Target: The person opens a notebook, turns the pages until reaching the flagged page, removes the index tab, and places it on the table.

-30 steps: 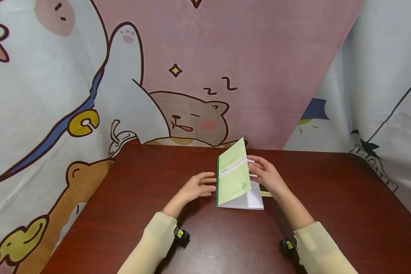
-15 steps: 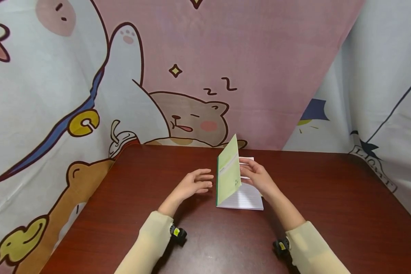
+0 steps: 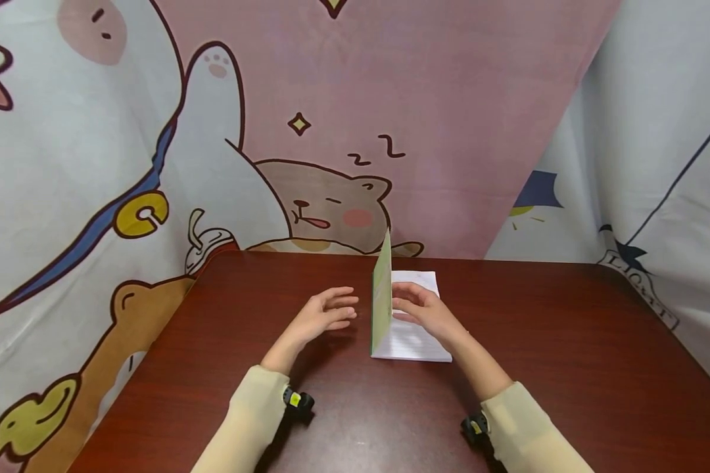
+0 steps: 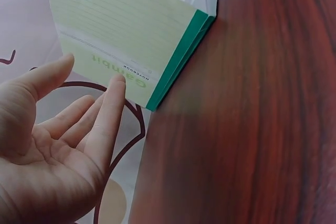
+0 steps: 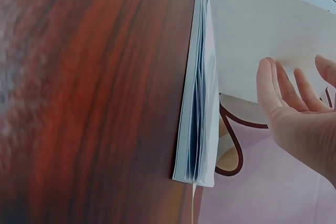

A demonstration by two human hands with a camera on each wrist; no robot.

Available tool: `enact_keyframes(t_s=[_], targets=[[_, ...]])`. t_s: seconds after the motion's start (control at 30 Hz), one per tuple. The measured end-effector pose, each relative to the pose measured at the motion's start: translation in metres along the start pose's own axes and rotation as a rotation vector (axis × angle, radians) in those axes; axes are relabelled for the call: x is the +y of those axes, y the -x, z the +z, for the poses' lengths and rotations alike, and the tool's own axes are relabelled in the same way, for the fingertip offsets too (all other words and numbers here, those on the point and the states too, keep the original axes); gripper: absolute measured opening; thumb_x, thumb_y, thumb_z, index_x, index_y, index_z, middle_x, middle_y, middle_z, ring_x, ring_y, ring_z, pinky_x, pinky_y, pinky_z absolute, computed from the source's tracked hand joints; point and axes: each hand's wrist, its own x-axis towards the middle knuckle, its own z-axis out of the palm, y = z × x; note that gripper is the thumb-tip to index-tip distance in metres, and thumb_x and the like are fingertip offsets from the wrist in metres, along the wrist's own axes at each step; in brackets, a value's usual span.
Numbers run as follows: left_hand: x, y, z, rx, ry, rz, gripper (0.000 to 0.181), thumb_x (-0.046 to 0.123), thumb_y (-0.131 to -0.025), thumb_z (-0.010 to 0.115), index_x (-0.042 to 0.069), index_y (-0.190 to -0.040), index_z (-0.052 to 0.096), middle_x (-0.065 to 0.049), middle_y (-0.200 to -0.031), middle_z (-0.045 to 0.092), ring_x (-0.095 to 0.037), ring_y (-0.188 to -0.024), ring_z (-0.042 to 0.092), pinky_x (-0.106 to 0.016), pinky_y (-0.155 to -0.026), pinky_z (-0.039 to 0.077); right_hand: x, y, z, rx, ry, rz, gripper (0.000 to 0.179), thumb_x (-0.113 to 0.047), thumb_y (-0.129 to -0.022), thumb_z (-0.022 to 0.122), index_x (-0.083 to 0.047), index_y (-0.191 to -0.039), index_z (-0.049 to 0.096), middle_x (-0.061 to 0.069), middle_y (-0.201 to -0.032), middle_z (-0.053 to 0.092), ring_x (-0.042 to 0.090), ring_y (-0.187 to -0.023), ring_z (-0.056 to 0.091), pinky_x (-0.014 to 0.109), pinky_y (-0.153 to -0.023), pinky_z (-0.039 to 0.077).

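Observation:
A notebook with a pale green cover (image 3: 382,295) and lined white pages (image 3: 414,341) lies on the table, its cover standing nearly upright from a dark green spine (image 4: 181,59). My right hand (image 3: 428,312) is over the pages, fingertips at the cover's inner side; in the right wrist view its fingers (image 5: 286,90) are relaxed against the white inside. To the left of the cover, my left hand (image 3: 319,316) hovers with fingers loosely spread, apart from the notebook in the head view. The cover reads "Gambit" in the left wrist view.
The dark red-brown wooden table (image 3: 355,420) reaches back to a cloth backdrop (image 3: 449,131) printed with cartoon animals. A thin pale ribbon (image 5: 193,203) hangs from the notebook's page block. Black cameras (image 3: 298,401) are strapped at both wrists.
The cover has swung up and leftward to nearly upright, with my right hand moving left along its inner side. More of the lined page shows. My left hand has drawn back slightly leftward.

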Motion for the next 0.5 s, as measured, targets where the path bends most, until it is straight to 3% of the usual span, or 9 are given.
enact_keyframes(t_s=[0.13,0.23,0.5], targets=[[0.0,0.001,-0.005,0.006,0.006,0.016,0.05,0.006,-0.101,0.055,-0.001,-0.148,0.04,-0.032,-0.148,0.045,-0.045,-0.125,0.057,-0.038,-0.095,0.057,0.001,0.0,0.005,-0.045,0.019,-0.007,0.046,-0.013,-0.101,0.056,0.005,-0.142,0.045,0.027,-0.145,0.048,0.027,-0.125,0.059,0.044,-0.106,0.05],[0.003,0.003,-0.008,0.021,-0.004,0.027,0.05,0.009,-0.101,0.056,0.0,-0.148,0.04,-0.031,-0.148,0.046,-0.046,-0.126,0.056,-0.039,-0.096,0.056,0.002,-0.001,0.007,-0.073,0.035,-0.025,0.045,-0.014,-0.102,0.056,0.006,-0.141,0.046,0.027,-0.147,0.047,0.04,-0.132,0.052,0.045,-0.107,0.049],[0.019,0.007,-0.014,0.08,0.01,0.037,0.046,0.019,-0.105,0.051,0.002,-0.148,0.042,-0.026,-0.149,0.048,-0.047,-0.126,0.055,-0.04,-0.096,0.056,0.001,-0.002,0.015,-0.113,0.065,-0.042,0.043,-0.014,-0.101,0.057,0.005,-0.139,0.051,0.023,-0.147,0.05,0.043,-0.133,0.051,0.045,-0.106,0.05]])
